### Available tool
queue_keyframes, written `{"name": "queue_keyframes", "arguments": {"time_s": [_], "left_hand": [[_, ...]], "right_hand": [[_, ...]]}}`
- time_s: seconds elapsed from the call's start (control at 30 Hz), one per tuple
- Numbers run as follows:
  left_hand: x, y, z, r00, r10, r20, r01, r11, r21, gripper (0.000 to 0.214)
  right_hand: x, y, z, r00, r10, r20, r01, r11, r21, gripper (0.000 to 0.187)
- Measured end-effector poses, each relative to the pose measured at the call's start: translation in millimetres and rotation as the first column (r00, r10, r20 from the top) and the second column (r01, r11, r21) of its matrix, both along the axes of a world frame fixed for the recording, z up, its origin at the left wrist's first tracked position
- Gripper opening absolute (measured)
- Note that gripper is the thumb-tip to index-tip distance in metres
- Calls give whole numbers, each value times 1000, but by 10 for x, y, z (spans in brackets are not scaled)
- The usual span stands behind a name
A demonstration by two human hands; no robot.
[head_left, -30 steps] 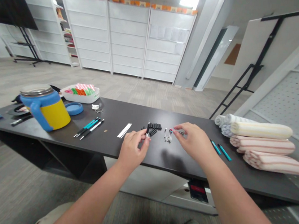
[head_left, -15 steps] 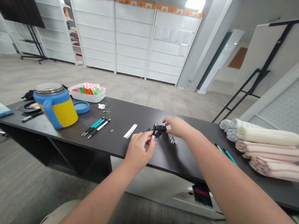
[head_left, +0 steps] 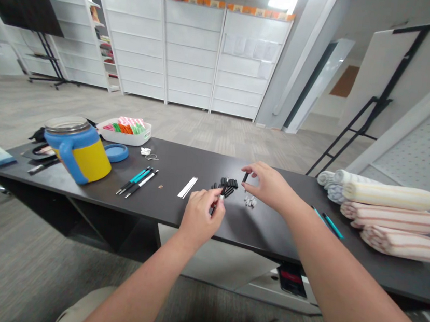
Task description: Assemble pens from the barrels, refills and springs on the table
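My left hand (head_left: 203,213) is closed around a slim pen barrel (head_left: 223,189), dark with a pale band, held upright above the table. To its right, my right hand (head_left: 266,187) pinches a short black tube (head_left: 245,177) between thumb and fingertips, just above the tabletop. Between and behind the hands lies a group of small black tubes (head_left: 230,182), partly hidden by my left hand. Small clear or silvery pieces (head_left: 249,201) sit below my right hand. Thin white sticks (head_left: 187,187) lie left of my left hand.
On the dark table (head_left: 176,156), several pens (head_left: 136,181) lie left, near a blue-yellow mug (head_left: 82,152), its blue lid (head_left: 116,153) and a white basket (head_left: 135,138) of colourful packets. Teal pens (head_left: 332,225) and rolled towels (head_left: 392,216) are at right.
My right hand has lifted a black tube off the group and moved slightly right and up with it. My left hand stays nearly in place with the pen barrel.
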State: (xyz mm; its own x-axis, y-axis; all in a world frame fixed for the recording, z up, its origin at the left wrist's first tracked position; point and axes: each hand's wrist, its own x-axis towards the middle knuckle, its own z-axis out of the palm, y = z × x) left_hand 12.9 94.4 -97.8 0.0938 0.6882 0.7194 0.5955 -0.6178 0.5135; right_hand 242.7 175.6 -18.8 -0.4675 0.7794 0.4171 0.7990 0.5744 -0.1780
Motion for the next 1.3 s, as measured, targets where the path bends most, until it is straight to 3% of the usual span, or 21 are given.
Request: {"name": "queue_keyframes", "arguments": {"time_s": [0.1, 0.23, 0.3, 0.4, 0.47, 0.7, 0.9, 1.3], "left_hand": [[20, 0, -12, 1000, 4, -31, -3, 1000, 30, 20], [40, -3, -38, 996, -9, -88, 15, 998, 58, 20], [46, -10, -49, 990, -14, -137, 23, 998, 66, 21], [57, -28, -54, 970, -12, -243, 30, 997, 72, 22], [69, -39, -49, 946, -13, -324, 38, 997, 71, 24], [95, -54, -29, 901, -16, -434, 64, 993, 95, 25], [98, -61, -21, 878, -52, -475, 107, 990, 89, 27], [96, -72, -13, 856, -111, -505, 166, 984, 64, 27]], "right_hand": [[58, -450, -81, 977, 20, -213, -11, 999, 42, 38], [101, -877, -368, 870, 6, -492, -4, 1000, 5, 41], [105, -964, -549, 768, -25, -640, -51, 994, -100, 45], [98, -979, -777, 550, -126, -826, -160, 954, -253, 49], [96, -962, -860, 476, -189, -859, -202, 927, -316, 48], [135, -957, -841, 397, -268, -878, -186, 913, -363, 36], [116, -954, -845, 169, -304, -938, -266, 902, -340, 33], [-131, -958, -877, 63, -318, -946, -104, 941, -323, 34]]}}
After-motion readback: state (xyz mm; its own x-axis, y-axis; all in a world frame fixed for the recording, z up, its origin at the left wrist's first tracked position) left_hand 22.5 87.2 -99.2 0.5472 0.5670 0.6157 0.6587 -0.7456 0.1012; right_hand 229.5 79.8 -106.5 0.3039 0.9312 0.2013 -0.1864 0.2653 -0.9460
